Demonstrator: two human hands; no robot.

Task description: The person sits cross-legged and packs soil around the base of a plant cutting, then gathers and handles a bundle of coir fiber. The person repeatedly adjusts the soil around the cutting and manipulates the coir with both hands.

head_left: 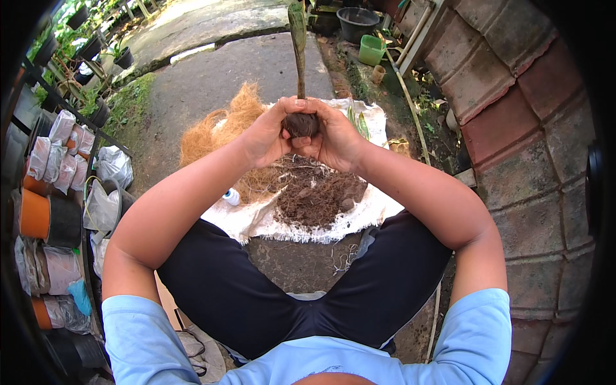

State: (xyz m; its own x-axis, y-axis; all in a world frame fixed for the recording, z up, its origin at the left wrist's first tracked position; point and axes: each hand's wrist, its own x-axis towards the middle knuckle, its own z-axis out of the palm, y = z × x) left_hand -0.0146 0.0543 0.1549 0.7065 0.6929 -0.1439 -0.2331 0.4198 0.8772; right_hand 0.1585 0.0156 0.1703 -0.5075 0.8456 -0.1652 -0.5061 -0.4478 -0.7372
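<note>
Between my left hand (271,130) and my right hand (332,132) sits a rounded ball of dark soil (301,126), cupped from both sides. A tall plant leaf (299,43), green and brown, rises upright from the top of the ball. My thumbs meet above the ball, around the base of the leaf, and some fingertips show beneath it. Below the hands, a heap of loose dark soil (317,197) lies on a white woven sheet (250,221). Brown coconut fibre (216,130) is piled at its left, by a spool of white thread (232,196).
Striped green leaves (358,122) lie at the sheet's right. Racks at left hold wrapped packages (57,154) and an orange pot (36,213). A green plastic container (372,50) and black basin (357,24) stand at far right. Roof tiles (510,120) line the right side.
</note>
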